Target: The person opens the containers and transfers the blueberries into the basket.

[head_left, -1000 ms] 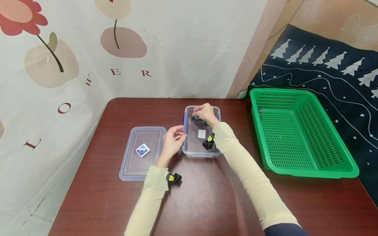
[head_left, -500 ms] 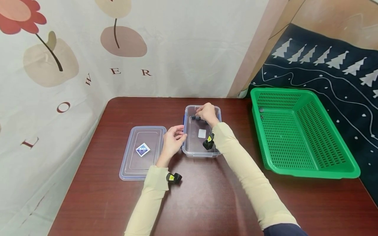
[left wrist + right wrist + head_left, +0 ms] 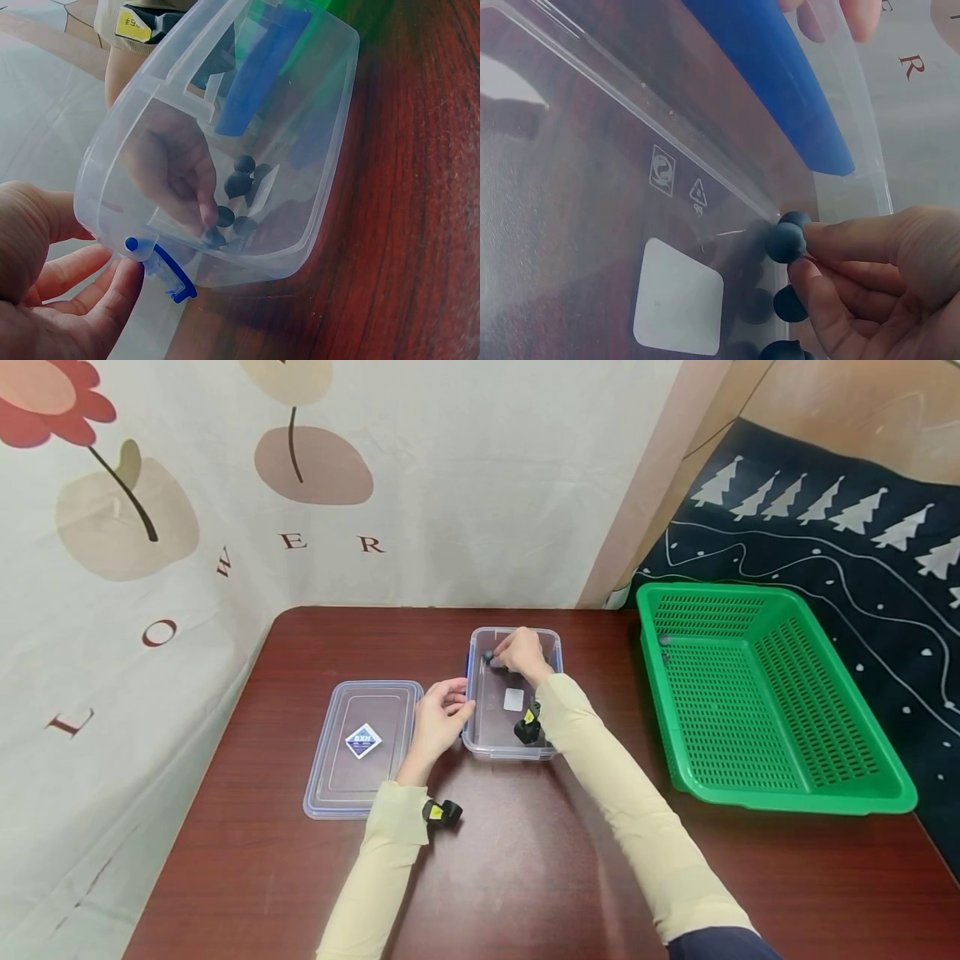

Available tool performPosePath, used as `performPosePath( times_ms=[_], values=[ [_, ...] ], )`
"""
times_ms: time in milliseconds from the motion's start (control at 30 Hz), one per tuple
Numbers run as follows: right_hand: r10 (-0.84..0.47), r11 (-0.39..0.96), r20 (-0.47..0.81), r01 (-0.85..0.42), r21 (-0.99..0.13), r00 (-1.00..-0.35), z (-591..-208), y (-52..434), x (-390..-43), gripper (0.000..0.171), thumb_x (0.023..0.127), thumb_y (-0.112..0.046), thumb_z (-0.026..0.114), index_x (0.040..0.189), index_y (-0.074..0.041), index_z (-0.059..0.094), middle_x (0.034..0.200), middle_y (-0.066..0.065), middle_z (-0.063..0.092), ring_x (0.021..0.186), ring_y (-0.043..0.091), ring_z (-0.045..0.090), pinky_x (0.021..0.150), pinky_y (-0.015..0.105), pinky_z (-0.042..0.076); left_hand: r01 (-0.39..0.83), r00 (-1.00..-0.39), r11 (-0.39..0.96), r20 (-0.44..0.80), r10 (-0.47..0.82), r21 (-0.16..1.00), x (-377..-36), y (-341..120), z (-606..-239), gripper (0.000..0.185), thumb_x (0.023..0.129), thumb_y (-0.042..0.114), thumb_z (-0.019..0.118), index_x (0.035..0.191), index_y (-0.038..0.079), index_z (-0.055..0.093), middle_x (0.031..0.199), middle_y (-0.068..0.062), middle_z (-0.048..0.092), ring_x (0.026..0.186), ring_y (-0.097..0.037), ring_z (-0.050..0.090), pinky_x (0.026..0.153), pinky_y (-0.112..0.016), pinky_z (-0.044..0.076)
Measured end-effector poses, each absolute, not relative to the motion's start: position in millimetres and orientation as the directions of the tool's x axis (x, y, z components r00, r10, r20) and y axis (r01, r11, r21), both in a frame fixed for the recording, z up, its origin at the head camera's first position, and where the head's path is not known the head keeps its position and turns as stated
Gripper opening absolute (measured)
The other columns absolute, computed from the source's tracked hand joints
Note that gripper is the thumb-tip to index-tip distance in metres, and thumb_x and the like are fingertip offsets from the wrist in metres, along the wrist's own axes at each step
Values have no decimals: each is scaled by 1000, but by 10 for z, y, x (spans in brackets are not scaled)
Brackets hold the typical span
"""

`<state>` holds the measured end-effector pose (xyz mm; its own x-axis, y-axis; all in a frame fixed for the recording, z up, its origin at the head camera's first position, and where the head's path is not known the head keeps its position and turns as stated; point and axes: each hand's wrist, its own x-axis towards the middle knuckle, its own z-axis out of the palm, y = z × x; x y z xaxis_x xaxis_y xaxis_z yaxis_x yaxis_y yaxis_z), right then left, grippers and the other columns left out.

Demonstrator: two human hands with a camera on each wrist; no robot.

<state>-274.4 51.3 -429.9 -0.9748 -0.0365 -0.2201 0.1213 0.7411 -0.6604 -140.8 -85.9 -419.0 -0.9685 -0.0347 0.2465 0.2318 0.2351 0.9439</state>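
A fumble looked the likeliest mishap: the right hand [image 3: 521, 653], thumb and forefinger close together, seemed to pinch a dark blue ball [image 3: 785, 242], though the overlap hid how firmly, and a weak hold could have sent it rolling into the neighbouring balls [image 3: 238, 184]. Round, smooth and dull, it sat inside the clear container [image 3: 510, 752] at the far end, while the left hand [image 3: 437, 718] touched the container's side, thumb and fingers apart.

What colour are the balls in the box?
Dark teal-blue; the balls show best in the right wrist view.
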Motion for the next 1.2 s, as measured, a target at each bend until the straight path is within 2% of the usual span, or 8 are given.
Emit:
performPosePath(
  times_ms=[167, 467, 633, 967, 1100, 1200],
  values=[
    [-61, 758, -220, 98, -644, -974, -4345, 480, -2737, 10, 78, -9, 75, 88, -7, 76, 98, 9, 69, 82, 22, 64, 73, 32, 59, 235, -968, 226, 248, -33, 946, -1408, -858, -4198, 31, 77, -19, 60, 107, -24, 53, 102, -38, 54, 88, -49, 57, 82, -50, 55],
    [-130, 783, -200, 23, -621, -971, -4371, 423, -2709, 8, 76, -11, 77, 82, -7, 76, 90, 6, 71, 85, 23, 63, 79, 35, 56, 239, -966, 228, 254, -38, 944, -1410, -860, -4206, 31, 76, -19, 60, 106, -24, 53, 101, -38, 54, 88, -49, 58, 82, -50, 56],
    [-171, 795, -183, -26, -606, -968, -4371, 418, -2704, 10, 75, -11, 77, 84, -7, 76, 91, 6, 71, 88, 24, 64, 82, 38, 56, 251, -963, 227, 266, -35, 941, -1410, -858, -4209, 31, 76, -19, 60, 106, -24, 53, 101, -39, 54, 87, -50, 58, 82, -51, 56],
    [-242, 817, -159, -113, -566, -957, -4386, 419, -2716, 14, 71, -12, 80, 83, -7, 76, 88, 5, 72, 83, 23, 64, 76, 35, 57, 252, -964, 229, 265, -31, 940, -1412, -861, -4196, 31, 76, -20, 59, 106, -24, 53, 101, -39, 54, 88, -49, 58, 81, -51, 55],
    [-265, 809, -155, -132, -573, -952, -4380, 427, -2717, 12, 72, -13, 80, 81, -6, 76, 84, 6, 72, 81, 22, 64, 74, 33, 57, 251, -964, 237, 266, -30, 939, -1410, -862, -4197, 31, 76, -19, 60, 106, -24, 53, 101, -39, 54, 87, -49, 58, 81, -51, 55],
    [-258, 788, -171, -105, -607, -951, -4365, 445, -2717, 12, 73, -12, 79, 81, -5, 75, 81, 6, 72, 78, 20, 63, 68, 30, 56, 251, -964, 238, 265, -29, 938, -1409, -862, -4197, 31, 76, -19, 60, 106, -24, 54, 101, -38, 54, 87, -48, 58, 81, -51, 56]
  ],
)
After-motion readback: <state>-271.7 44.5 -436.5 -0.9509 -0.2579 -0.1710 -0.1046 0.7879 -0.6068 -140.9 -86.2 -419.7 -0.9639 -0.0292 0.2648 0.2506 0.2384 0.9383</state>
